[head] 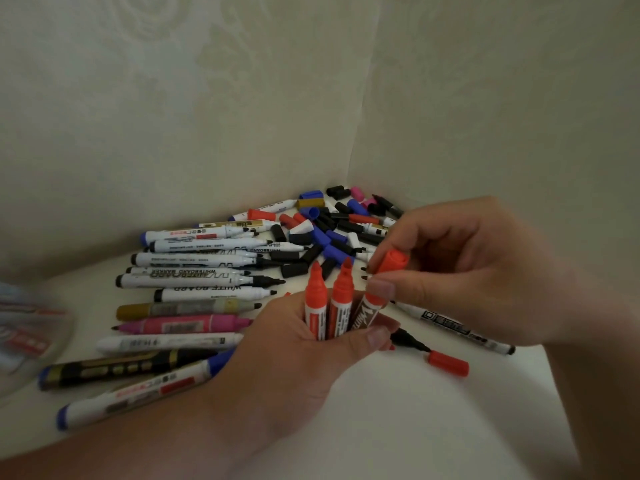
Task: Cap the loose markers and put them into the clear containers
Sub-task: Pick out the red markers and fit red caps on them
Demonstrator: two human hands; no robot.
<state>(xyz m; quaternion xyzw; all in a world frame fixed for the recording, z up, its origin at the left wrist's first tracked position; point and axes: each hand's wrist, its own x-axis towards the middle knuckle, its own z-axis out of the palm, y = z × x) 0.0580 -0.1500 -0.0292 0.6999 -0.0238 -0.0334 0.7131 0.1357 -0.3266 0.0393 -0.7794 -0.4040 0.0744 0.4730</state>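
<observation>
Left hand (304, 344): gripping three red markers (316, 306) upright, tips exposed for capping;
Right hand (467, 271): pinching a red cap (391, 263) over the rightmost marker's tip;
Clear container (31, 341): blurred, at the left edge of the surface (398, 410)

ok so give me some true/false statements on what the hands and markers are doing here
1. The left hand grips three red markers upright. True.
2. All three of those markers are capped. False: two show bare red tips.
3. The right hand pinches a red cap at the third marker's tip. True.
4. The loose red cap sits inside a container. False: it lies on the white surface, below the right hand in the picture.
5. The pink marker stands upright. False: it lies flat in the row of markers.
</observation>
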